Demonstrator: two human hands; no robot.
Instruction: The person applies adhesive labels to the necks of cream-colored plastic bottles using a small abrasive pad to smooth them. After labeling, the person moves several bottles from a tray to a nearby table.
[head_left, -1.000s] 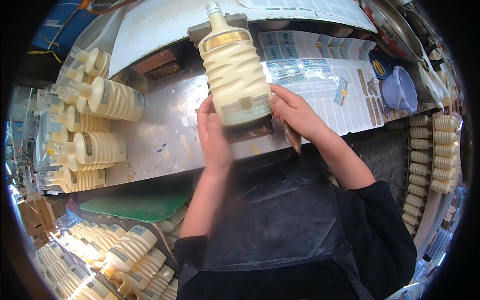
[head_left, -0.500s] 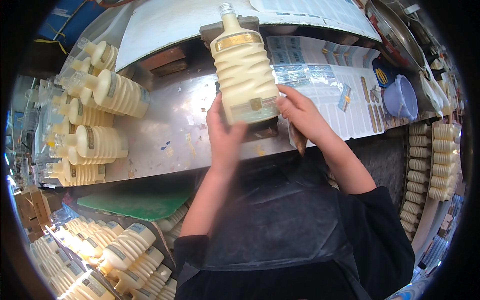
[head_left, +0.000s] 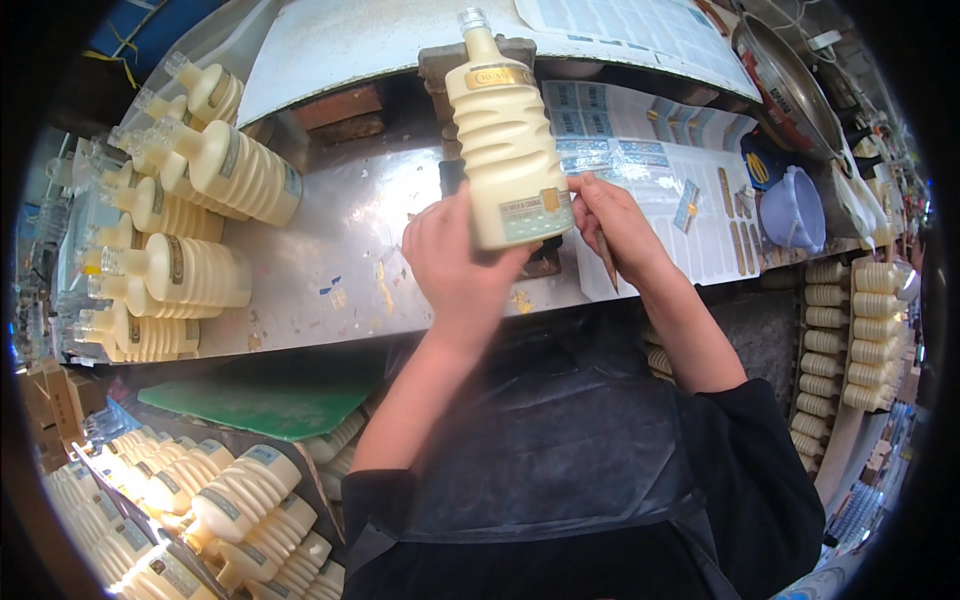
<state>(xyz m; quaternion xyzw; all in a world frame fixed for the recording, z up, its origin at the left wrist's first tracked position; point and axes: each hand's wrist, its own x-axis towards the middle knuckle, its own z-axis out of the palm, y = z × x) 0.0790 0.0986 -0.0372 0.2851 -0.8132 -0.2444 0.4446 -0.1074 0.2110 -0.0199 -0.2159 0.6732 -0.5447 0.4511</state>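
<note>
A cream-coloured bottle (head_left: 508, 150) with a wavy ribbed body and clear threaded neck lies tilted, neck pointing away, over a dark support block (head_left: 432, 70) on the bench. A gold label sits on its shoulder and a blue-and-gold label near its base. My left hand (head_left: 455, 250) is closed around the bottle's lower left side, slightly blurred. My right hand (head_left: 625, 235) is closed on a brown, flat, pointed tool (head_left: 607, 262), its fingertips beside the bottle's lower right edge. Whether those fingertips touch the glass I cannot tell.
Similar bottles (head_left: 245, 175) are stacked at the bench's left. Label sheets (head_left: 690, 165) and a lilac bucket (head_left: 793, 210) lie to the right. A green board (head_left: 260, 400) and more bottles (head_left: 245, 490) are low left; rows of bottles (head_left: 875, 335) line the right.
The bottle has turned slightly and shifted right, showing more of its lower label. My left hand has moved further under its base; my right fingers have drawn together off its face.
</note>
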